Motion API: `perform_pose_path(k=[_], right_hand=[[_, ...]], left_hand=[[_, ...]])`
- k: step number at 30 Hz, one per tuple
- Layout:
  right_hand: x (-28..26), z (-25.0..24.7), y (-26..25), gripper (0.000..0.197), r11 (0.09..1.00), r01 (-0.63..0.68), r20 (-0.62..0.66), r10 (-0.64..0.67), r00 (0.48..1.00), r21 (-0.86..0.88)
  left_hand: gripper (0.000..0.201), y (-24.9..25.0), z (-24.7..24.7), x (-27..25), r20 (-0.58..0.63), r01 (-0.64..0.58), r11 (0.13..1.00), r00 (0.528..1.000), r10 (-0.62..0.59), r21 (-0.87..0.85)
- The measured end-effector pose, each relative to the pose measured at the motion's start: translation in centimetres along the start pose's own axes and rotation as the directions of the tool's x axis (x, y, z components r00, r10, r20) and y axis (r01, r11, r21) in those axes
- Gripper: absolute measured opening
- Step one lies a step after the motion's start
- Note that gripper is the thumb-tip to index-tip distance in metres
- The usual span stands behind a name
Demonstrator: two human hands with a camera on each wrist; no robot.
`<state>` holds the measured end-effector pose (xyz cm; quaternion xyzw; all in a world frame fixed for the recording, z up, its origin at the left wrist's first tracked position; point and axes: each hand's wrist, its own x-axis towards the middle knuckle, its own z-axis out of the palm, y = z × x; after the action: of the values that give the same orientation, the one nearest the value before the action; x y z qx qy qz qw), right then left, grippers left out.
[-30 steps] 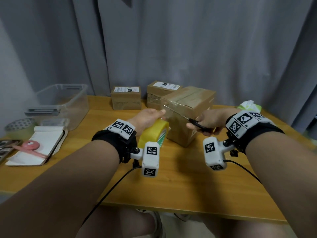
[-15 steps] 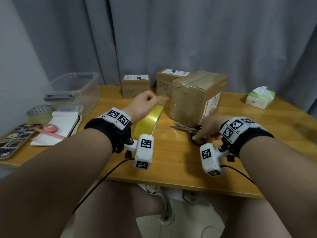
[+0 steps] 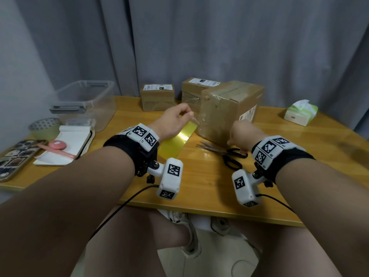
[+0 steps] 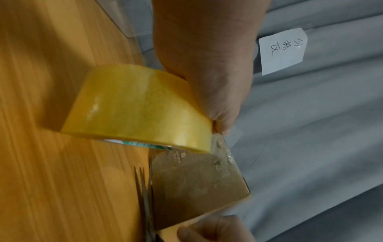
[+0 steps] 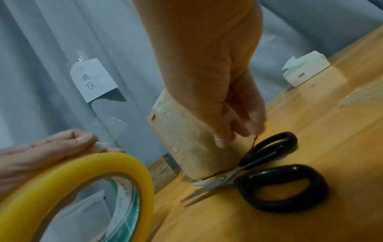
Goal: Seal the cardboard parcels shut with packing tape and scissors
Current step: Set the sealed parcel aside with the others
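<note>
**Three views over one table**

The head camera looks forward and down over both forearms at the table. Each wrist camera sits close, facing along its hand. All three share the tape roll, scissors and big box.
</note>
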<state>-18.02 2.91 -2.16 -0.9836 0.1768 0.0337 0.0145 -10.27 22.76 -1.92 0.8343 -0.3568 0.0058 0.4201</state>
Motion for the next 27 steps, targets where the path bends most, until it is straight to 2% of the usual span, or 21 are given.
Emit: perform_pose_path(k=[2,3,5,6,7,10,13,16,19,23,25,27], right_hand=[[0.4,0.4,-0.1,0.029,0.96,0.109,-0.221,-0.051,0.974,0.257],[0.4,0.2,-0.5,0.031,0.877,0.207,-0.304,-0.074,0.95,0.433],[0.0,-0.6,-1.8,0.042,0.627,0.355,-0.341,-0.148,0.928,0.693],[0.0,-1.0,-2.2,0.046,0.553,0.364,-0.316,-0.184,0.931,0.75],[0.0,-1.3,-2.6,0.044,0.526,0.36,-0.288,-0.218,0.933,0.77],[0.1,-1.8,-3.3,0.014,0.499,0.387,-0.299,-0.249,0.921,0.775],[0.0,-2.6,-3.9,0.014,0.548,0.439,-0.387,-0.216,0.897,0.712],[-0.4,-3.4,-4.8,0.016,0.632,0.49,-0.451,-0.238,0.86,0.6],[-1.0,-3.8,-5.4,0.016,0.665,0.51,-0.493,-0.237,0.837,0.546],[-1.1,-3.1,-5.0,0.024,0.65,0.438,-0.463,-0.146,0.874,0.621],[-1.0,-3.0,-4.6,0.025,0.64,0.382,-0.421,-0.1,0.902,0.667],[-0.9,-2.6,-4.4,0.025,0.593,0.328,-0.366,-0.061,0.929,0.735]], left_hand=[[0.016,-0.2,0.0,0.1,0.015,-0.014,1.0,1.0,0.014,-0.002],[0.016,-0.3,0.0,0.1,0.024,-0.021,1.0,0.999,0.021,-0.007],[0.015,-0.2,0.1,0.1,0.043,-0.038,0.999,0.998,0.039,-0.018],[0.014,-0.1,0.2,0.0,0.049,-0.049,0.999,0.998,0.05,-0.013],[0.013,0.1,0.2,-0.1,0.053,-0.062,0.998,0.997,0.062,-0.003],[0.01,0.3,0.2,-0.3,0.051,-0.087,0.995,0.995,0.084,0.056],[0.012,0.2,-0.2,-0.5,0.049,-0.039,0.993,0.998,0.033,0.115],[0.034,0.7,-0.8,-1.0,0.046,0.062,0.994,0.997,-0.066,0.094],[0.034,0.9,-0.8,-1.6,0.062,0.062,0.997,0.996,-0.065,0.048],[0.026,0.4,-0.1,-2.1,0.057,0.078,0.995,0.996,-0.075,-0.059],[0.03,0.5,-0.3,-2.0,0.07,0.097,0.99,0.993,-0.09,-0.098],[0.035,0.8,-0.7,-1.8,0.07,0.105,0.987,0.993,-0.097,-0.124]])
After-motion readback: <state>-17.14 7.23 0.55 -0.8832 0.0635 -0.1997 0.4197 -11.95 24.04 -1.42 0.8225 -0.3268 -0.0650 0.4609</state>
